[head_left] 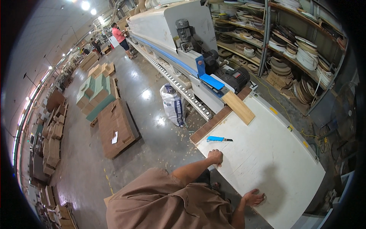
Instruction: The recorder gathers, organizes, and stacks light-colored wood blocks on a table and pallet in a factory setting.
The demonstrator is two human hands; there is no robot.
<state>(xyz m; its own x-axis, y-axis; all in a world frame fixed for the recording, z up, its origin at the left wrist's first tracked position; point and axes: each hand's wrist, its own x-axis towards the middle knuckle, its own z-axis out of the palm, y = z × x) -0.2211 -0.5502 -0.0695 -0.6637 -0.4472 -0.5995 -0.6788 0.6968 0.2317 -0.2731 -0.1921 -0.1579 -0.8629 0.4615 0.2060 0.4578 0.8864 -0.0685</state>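
My left hand rests at the near left edge of a white worktable, its fingers curled in and closed. Nothing shows in them. Lower right, my right hand lies on the same tabletop, open with its fingers spread. Just beyond my left hand is a utility knife with a bright blue handle, its dark blade pointing right. A light wood-grain strip of board lies at the table's far end, reaching out from the machine. Neither hand touches the knife or the board.
A brown wooden strip borders the table's far end. Left of the machine's roller rail stands a white sack. Stacked panels sit on the floor. Shelves hold coiled edging at right. A person stands far off.
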